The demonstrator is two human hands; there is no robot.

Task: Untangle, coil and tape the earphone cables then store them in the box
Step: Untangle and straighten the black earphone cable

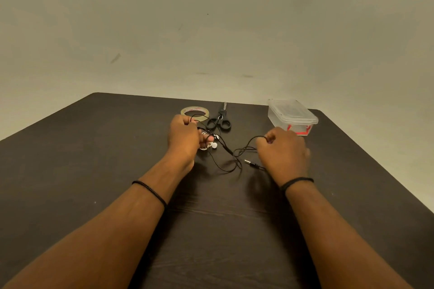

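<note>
dark table (94, 159), tape roll (195, 110) with unreadable red print

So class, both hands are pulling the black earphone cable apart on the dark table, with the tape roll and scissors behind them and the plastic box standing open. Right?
Not quite: the head view shows the plastic box closed, its lid on. The rest stands: both hands, left and right, hold the black cable, tape roll and scissors behind.

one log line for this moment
stage: untangling | left hand: grips cables | right hand: pinches black cable | box: lid on
</note>
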